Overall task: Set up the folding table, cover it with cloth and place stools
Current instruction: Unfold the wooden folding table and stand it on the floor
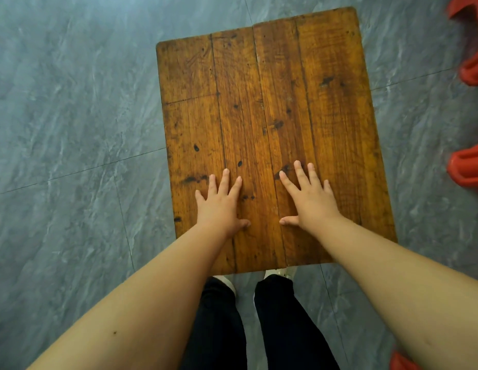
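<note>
I rest my left hand (221,204) and right hand (307,198) flat, fingers spread, gripping nothing, either side of the table (264,108) centre seam, probably to press both leaves level; red stools (470,166) wait well apart at right; no cloth visible

The folding table (272,108) is showing only its wooden top; legs and frame are lying hidden beneath it. The forearms are covering part of its near edge. Red stools (470,62) are being cut off by the right edge, their full shape not determinable. A further red piece (400,361) is being clipped at the bottom edge. White shoes (279,273) are lying mostly hidden under the tabletop and dark trousers (285,324).
</note>
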`<state>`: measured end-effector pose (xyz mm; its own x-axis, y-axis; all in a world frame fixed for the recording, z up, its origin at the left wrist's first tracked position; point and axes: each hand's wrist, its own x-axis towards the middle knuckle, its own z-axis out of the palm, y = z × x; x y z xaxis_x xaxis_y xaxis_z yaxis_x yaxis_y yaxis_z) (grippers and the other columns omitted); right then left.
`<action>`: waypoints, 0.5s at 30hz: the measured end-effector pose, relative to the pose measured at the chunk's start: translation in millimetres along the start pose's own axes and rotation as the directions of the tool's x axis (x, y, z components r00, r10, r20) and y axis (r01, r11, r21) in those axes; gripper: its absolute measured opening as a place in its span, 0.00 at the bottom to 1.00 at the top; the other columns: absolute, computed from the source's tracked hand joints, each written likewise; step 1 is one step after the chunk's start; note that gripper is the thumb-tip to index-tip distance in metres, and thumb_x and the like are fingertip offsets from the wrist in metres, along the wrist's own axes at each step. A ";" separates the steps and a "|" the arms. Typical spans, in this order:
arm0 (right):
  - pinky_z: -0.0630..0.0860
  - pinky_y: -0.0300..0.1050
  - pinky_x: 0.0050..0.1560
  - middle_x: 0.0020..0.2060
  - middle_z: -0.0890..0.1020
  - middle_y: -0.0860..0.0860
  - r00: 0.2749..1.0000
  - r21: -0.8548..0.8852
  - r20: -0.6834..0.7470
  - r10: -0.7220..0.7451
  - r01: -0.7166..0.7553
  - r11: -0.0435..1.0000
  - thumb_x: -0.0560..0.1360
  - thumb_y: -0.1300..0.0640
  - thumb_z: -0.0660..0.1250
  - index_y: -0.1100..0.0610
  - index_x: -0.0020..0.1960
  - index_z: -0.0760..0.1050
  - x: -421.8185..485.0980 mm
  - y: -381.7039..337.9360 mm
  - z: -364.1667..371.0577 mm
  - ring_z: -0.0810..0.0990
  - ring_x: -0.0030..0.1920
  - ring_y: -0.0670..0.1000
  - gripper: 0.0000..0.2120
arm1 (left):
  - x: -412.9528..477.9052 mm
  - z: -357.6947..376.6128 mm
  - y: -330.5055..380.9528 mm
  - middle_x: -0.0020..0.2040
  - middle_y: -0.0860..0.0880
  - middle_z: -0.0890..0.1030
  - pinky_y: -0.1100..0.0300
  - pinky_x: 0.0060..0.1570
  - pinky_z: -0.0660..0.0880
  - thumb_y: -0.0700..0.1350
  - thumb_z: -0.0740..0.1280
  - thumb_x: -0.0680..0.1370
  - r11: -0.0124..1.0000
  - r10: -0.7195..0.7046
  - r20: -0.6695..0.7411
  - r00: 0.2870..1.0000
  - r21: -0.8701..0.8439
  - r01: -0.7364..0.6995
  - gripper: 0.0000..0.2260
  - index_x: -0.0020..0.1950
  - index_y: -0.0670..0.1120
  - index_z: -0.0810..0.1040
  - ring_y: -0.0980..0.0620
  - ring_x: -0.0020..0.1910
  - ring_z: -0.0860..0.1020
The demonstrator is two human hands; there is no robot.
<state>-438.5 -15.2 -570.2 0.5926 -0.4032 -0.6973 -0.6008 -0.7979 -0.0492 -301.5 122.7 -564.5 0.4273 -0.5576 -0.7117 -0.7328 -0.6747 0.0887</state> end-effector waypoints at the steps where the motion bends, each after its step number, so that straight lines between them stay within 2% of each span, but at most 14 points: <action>1: 0.51 0.60 0.74 0.77 0.40 0.55 0.999 0.016 0.041 0.008 -0.009 1.000 0.70 0.34 0.65 0.49 0.77 0.39 -4.7 -1.4 -12.3 0.40 0.77 0.60 0.49 | -7.5 -10.7 1.8 0.78 0.48 0.40 0.38 0.71 0.46 0.62 0.66 0.73 0.999 -0.016 0.034 0.999 -0.046 0.018 0.42 0.78 0.53 0.45 0.43 0.76 0.40; 3: 0.56 0.57 0.74 0.77 0.50 0.57 0.998 0.082 0.043 0.043 -0.046 0.996 0.73 0.35 0.62 0.53 0.78 0.46 -21.0 -8.1 -46.4 0.48 0.77 0.59 0.43 | -31.4 -37.1 1.1 0.78 0.48 0.43 0.40 0.72 0.47 0.62 0.62 0.76 0.987 -0.052 0.020 0.998 -0.149 0.054 0.37 0.78 0.52 0.47 0.43 0.77 0.43; 5: 0.60 0.54 0.73 0.75 0.60 0.57 0.998 0.160 -0.059 0.025 -0.015 0.987 0.76 0.37 0.58 0.56 0.77 0.53 -50.0 -23.0 -86.6 0.55 0.76 0.57 0.37 | -66.9 -69.8 -6.1 0.79 0.48 0.44 0.42 0.73 0.49 0.60 0.60 0.77 0.987 -0.019 -0.089 0.996 -0.162 0.004 0.34 0.78 0.51 0.48 0.44 0.77 0.45; 8: 0.59 0.50 0.73 0.75 0.62 0.54 0.964 0.215 -0.253 -0.077 0.134 0.967 0.77 0.38 0.54 0.56 0.76 0.57 -110.0 -57.3 -154.7 0.58 0.75 0.54 0.33 | -133.5 -128.1 -26.4 0.79 0.48 0.48 0.46 0.73 0.53 0.59 0.59 0.78 0.978 0.042 -0.235 0.971 -0.191 -0.088 0.30 0.77 0.51 0.55 0.46 0.77 0.49; 10: 0.59 0.47 0.73 0.74 0.64 0.52 0.899 0.176 -0.409 -0.159 0.249 0.952 0.78 0.40 0.56 0.55 0.76 0.57 -156.1 -85.7 -191.0 0.59 0.75 0.52 0.32 | -185.2 -163.2 -45.0 0.78 0.48 0.53 0.47 0.72 0.56 0.59 0.60 0.77 0.964 0.038 -0.358 0.933 -0.232 -0.128 0.29 0.75 0.51 0.59 0.47 0.76 0.53; 13: 0.64 0.45 0.69 0.70 0.69 0.50 0.770 0.186 -0.607 -0.195 0.377 0.908 0.78 0.44 0.60 0.54 0.74 0.61 -221.9 -141.0 -231.4 0.65 0.71 0.50 0.28 | -260.4 -203.0 -90.0 0.74 0.45 0.65 0.49 0.66 0.66 0.57 0.63 0.76 0.970 0.046 -0.632 0.774 -0.157 -0.186 0.27 0.72 0.48 0.67 0.46 0.71 0.66; 14: 0.66 0.44 0.67 0.68 0.70 0.49 0.732 0.180 -0.650 -0.202 0.407 0.895 0.77 0.45 0.60 0.54 0.72 0.63 -240.0 -162.7 -240.4 0.67 0.69 0.50 0.27 | -284.3 -212.1 -107.4 0.73 0.45 0.67 0.49 0.64 0.67 0.57 0.64 0.75 0.980 0.057 -0.671 0.740 -0.104 -0.169 0.27 0.71 0.47 0.68 0.45 0.70 0.68; 15: 0.67 0.44 0.66 0.67 0.72 0.50 0.699 0.168 -0.683 -0.214 0.435 0.885 0.77 0.44 0.60 0.54 0.71 0.65 -256.5 -186.6 -247.2 0.69 0.68 0.50 0.26 | -307.8 -217.7 -126.5 0.73 0.45 0.67 0.50 0.64 0.66 0.56 0.64 0.75 0.989 0.057 -0.675 0.735 -0.064 -0.135 0.27 0.72 0.47 0.67 0.46 0.70 0.68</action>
<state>-345.8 126.3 -205.4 0.9088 -0.4171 0.0115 -0.3640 -0.8059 -0.4669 -225.0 274.4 -205.0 0.6303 -0.7749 -0.0477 -0.7483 -0.6228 0.2287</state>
